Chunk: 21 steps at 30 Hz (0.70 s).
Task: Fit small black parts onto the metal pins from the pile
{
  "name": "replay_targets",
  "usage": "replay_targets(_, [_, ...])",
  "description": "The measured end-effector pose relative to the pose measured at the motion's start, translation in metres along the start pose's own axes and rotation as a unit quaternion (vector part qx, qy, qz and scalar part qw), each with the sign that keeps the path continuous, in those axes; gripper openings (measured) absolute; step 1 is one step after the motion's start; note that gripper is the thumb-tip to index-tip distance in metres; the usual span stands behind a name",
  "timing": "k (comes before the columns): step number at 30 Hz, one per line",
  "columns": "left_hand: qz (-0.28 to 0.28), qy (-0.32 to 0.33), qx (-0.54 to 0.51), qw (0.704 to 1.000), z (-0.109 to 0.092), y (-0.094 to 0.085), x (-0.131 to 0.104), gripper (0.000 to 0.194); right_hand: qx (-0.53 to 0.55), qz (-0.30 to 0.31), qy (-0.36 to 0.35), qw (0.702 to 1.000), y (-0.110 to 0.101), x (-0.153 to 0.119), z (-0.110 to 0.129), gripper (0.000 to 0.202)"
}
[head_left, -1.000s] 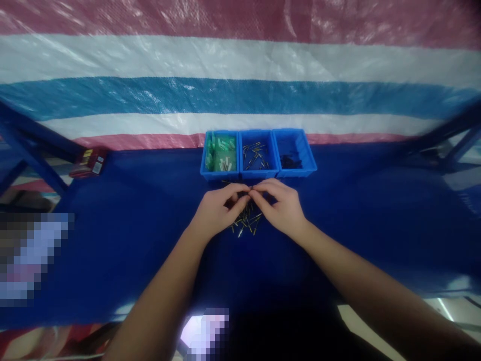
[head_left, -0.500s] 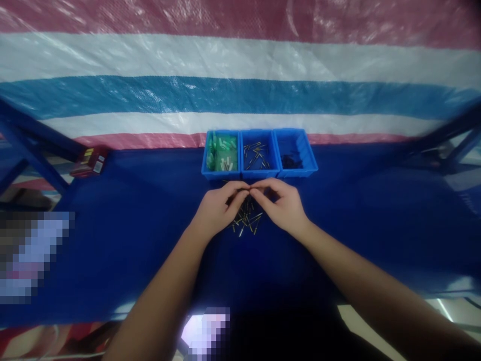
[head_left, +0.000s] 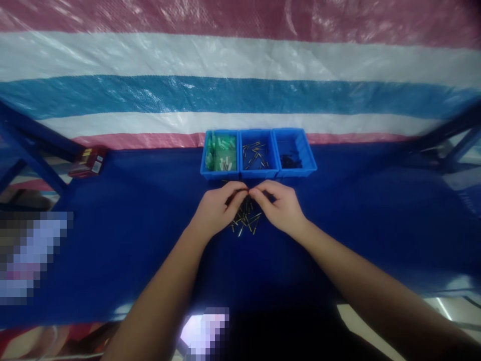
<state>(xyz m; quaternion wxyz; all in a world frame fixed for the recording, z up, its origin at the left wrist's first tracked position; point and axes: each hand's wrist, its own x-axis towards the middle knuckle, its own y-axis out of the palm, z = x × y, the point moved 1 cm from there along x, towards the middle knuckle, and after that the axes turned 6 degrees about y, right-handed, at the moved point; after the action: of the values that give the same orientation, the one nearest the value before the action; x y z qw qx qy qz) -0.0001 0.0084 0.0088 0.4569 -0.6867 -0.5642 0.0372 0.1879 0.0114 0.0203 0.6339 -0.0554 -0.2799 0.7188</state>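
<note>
My left hand (head_left: 221, 208) and my right hand (head_left: 280, 203) meet fingertip to fingertip just in front of the blue bins. Thumb and index finger are pinched together on each hand. Whatever they hold between them is too small and too covered by the fingers to make out. Below and between the hands lies a loose pile of thin metal pieces (head_left: 246, 220), dark with brass-coloured and silvery parts. My left hand hides some of that pile.
Three joined blue bins stand behind the hands: the left bin (head_left: 219, 175) has green bags and small whitish pieces, the middle bin (head_left: 259, 174) thin metal pieces, the right bin (head_left: 306, 160) small dark parts. A red box (head_left: 88, 161) sits at the table's (head_left: 131, 225) far left.
The right hand's fingertips have shifted very slightly. Both hands stay pinched together over the same spot, and the pile and bins look the same.
</note>
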Motion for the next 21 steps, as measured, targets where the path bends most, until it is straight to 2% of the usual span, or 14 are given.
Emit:
replay_targets(4, [0.0, 0.004, 0.015, 1.0, 0.0008, -0.0014, 0.0008, 0.021, 0.008, -0.025, -0.015, 1.0, 0.0019, -0.0008, 0.0002, 0.01])
replay_targets(10, [0.012, 0.013, 0.019, 1.0, 0.0001, -0.0021, 0.0009, 0.021, -0.01, -0.013, -0.024, 1.0, -0.0004, -0.0015, 0.0004, 0.006])
replay_targets(15, [-0.003, -0.007, -0.016, 1.0, -0.0014, -0.0004, -0.0002, 0.02, -0.013, -0.007, -0.018, 1.0, -0.0021, -0.0004, -0.0015, 0.019])
replay_targets(21, [-0.013, 0.011, -0.02, 1.0, -0.001, 0.0022, -0.0004, 0.015, -0.015, -0.005, 0.001, 1.0, -0.0007, -0.0001, -0.0028, 0.027])
